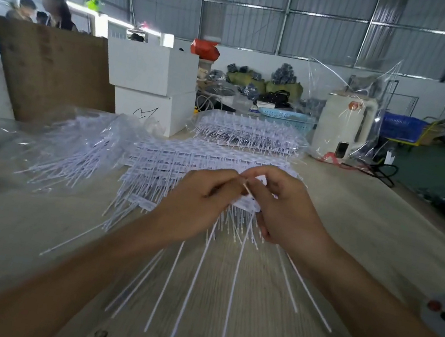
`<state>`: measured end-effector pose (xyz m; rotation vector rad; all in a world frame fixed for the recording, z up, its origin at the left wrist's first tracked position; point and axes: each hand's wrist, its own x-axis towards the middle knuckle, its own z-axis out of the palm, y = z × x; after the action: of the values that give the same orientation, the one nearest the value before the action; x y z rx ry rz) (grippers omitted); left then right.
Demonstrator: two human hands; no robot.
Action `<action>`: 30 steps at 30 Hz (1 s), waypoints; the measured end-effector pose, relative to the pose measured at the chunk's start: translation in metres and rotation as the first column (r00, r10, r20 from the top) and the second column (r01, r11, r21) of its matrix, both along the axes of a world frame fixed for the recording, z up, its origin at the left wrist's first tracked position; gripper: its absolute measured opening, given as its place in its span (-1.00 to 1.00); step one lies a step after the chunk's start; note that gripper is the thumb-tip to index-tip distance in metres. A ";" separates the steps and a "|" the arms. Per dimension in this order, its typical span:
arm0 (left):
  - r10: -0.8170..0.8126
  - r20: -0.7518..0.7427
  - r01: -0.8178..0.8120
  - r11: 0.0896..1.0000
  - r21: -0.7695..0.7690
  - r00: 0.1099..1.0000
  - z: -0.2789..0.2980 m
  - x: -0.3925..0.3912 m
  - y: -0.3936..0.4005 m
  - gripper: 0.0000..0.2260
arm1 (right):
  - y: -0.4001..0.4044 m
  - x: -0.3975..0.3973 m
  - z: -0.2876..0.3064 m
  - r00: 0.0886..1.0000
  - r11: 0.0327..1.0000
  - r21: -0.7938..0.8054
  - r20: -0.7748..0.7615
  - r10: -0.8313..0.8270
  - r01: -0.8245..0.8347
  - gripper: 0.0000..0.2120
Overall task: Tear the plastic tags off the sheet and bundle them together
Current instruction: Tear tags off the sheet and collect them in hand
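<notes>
White plastic tags (205, 278) fan toward the camera from both hands, held just above the sheet stack (175, 160) on the wooden table (354, 221). L hand (197, 202) & R hand (283, 205) pinch the tag heads together, fingertips touching. Bagged tags (70, 150) lie left of the stack; another stack (248, 134) behind it.

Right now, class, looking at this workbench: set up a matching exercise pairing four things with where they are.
Things:
1. cardboard sheet
2. light blue basket
3. bagged loose tags
4. tag sheet

Places:
A. far side of the table, behind the stacked sheets
B. pinched between the left hand and right hand
C. upright at far left
D. table's left side

Pairs: 1-C, 2-A, 3-D, 4-B
</notes>
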<state>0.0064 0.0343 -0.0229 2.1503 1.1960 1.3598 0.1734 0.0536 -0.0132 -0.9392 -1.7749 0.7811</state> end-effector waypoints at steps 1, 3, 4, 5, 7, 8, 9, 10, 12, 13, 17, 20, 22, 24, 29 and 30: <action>-0.030 0.052 0.032 0.999 -0.039 0.998 0.000 0.002 -0.002 -0.71 | -0.001 0.000 0.001 0.997 0.995 0.092 0.048 -0.052 0.047 -0.85; -0.062 0.109 0.070 0.995 -0.067 0.992 -0.001 0.003 -0.005 -0.64 | -0.003 0.001 0.002 0.982 0.968 0.227 0.130 -0.137 0.105 -0.86; -0.064 0.089 0.069 0.996 -0.053 0.994 -0.001 0.003 -0.005 -0.64 | -0.003 0.000 0.001 0.978 0.961 0.249 0.141 -0.157 0.118 -0.86; -0.067 0.056 0.069 0.997 -0.036 0.996 -0.001 0.003 -0.004 -0.69 | -0.003 0.000 0.000 0.975 0.959 0.252 0.143 -0.169 0.130 -0.87; -0.075 0.017 0.075 0.997 -0.005 0.997 0.001 0.002 -0.003 -0.82 | -0.003 0.000 0.001 0.975 0.963 0.228 0.132 -0.177 0.144 -0.89; -0.073 0.011 0.072 0.997 0.016 0.997 0.002 0.002 -0.002 -0.86 | -0.002 0.000 0.002 0.982 0.971 0.199 0.108 -0.156 0.132 -0.91; -0.063 0.009 0.062 0.997 0.040 0.998 0.002 0.001 -0.001 -0.87 | -0.001 0.001 0.004 0.991 0.983 0.148 0.070 -0.118 0.107 -0.92; -0.047 0.008 0.046 0.997 0.063 0.999 0.002 0.001 -0.001 -0.88 | 0.000 0.003 0.007 0.997 0.994 0.080 0.026 -0.071 0.069 -0.92; -0.011 0.005 0.010 0.995 0.098 1.000 0.001 0.001 -0.001 -0.86 | 0.001 0.009 0.012 0.999 0.997 -0.056 -0.017 0.046 -0.047 -0.87; 0.008 0.000 -0.008 0.994 0.113 1.000 0.000 0.001 -0.001 -0.86 | 0.000 0.013 0.014 0.993 0.988 -0.107 -0.001 0.114 -0.113 -0.83; 0.063 -0.018 -0.058 0.981 0.186 0.998 -0.003 0.003 -0.001 -0.87 | -0.001 0.026 0.022 0.947 0.935 -0.217 0.096 0.307 -0.281 -0.72; 0.096 -0.005 -0.092 0.966 0.240 0.995 -0.004 0.007 -0.001 -0.86 | 0.004 0.038 0.025 0.914 0.907 -0.265 0.155 0.375 -0.327 -0.70; 0.119 -0.019 -0.111 0.962 0.250 0.993 -0.005 0.009 -0.002 -0.83 | 0.005 0.042 0.024 0.894 0.897 -0.286 0.201 0.400 -0.337 -0.73; 0.119 -0.043 -0.103 0.956 0.273 0.992 -0.005 0.009 -0.002 -0.82 | 0.008 0.043 0.020 0.899 0.907 -0.278 0.217 0.381 -0.317 -0.77; 0.103 -0.008 -0.098 0.964 0.246 0.995 -0.002 0.004 -0.004 -0.82 | 0.018 0.045 0.012 0.972 0.985 -0.085 0.171 0.162 -0.149 -0.80; 0.099 0.001 -0.096 0.967 0.236 0.995 -0.001 0.004 -0.004 -0.83 | 0.020 0.047 0.011 0.981 0.991 -0.054 0.144 0.128 -0.121 -0.76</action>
<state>0.0100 0.0305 -0.0242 2.2864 1.2121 1.6067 0.2202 0.0732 -0.0020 -0.9425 -1.9674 0.8522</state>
